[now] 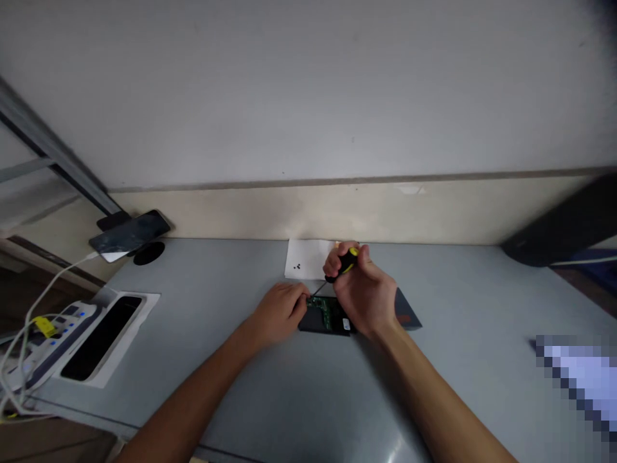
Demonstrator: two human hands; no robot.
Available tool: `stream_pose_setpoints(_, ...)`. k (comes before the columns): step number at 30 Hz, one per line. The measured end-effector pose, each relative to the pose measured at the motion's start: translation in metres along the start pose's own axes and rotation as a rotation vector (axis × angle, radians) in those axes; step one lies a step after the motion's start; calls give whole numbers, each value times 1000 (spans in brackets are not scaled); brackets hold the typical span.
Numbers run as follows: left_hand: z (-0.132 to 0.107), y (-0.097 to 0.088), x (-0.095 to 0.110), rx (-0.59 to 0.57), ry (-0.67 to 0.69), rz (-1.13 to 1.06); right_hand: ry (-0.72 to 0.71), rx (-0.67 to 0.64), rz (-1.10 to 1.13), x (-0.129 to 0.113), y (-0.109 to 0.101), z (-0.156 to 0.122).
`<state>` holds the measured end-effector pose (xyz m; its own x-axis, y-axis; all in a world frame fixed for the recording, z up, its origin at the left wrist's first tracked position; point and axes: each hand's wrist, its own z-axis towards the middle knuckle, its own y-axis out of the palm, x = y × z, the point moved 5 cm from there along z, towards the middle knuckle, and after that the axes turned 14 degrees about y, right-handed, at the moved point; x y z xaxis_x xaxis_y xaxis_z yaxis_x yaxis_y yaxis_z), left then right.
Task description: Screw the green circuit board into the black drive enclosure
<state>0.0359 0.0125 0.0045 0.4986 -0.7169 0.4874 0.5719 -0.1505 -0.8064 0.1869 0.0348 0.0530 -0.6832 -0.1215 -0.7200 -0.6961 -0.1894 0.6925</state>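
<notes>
My right hand [369, 292] is wrapped round the black and yellow handle of a screwdriver [348, 260]. Its thin shaft slants down to the left, and the tip meets the upper left part of an opened phone [315, 319]. Green circuit board shows inside this dark device, along with a small white label. At the phone's left end, my left hand [284, 312] has its fingers closed on the upper corner, close to the screwdriver tip. Behind the phone, a white sheet of paper [311, 258] carries several tiny black pieces [297, 266], apparently screws. My right hand partly covers the phone's right end.
A dark flat piece [407, 307] with an orange-red mark lies right of the phone. Leftward are a phone on a stand [130, 235], another phone [102, 337] on white paper, and a power strip [62, 337] with cables. A black cylinder [563, 225] stands far right; a wall backs the grey table [270, 405].
</notes>
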Motion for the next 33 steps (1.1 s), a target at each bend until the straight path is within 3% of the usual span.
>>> stream_pose_setpoints(6,-1,2,-1,7,11,14,28,-8,-41,2,1,1)
stream_pose_setpoints(13,-2,3,-4,3,12,4,-23,83,-160,-2,-10,6)
stream_pose_setpoints(20,-1,3,-3,-11,-3,2,27,29,-81,2,-4,3)
stream_pose_setpoints(28,0,2,-3,-17,-4,-2,3,41,-155,2,-1,1)
stream_pose_setpoints(33,0,1,-2,-34,-6,-5,59,0,-172,-3,-2,2)
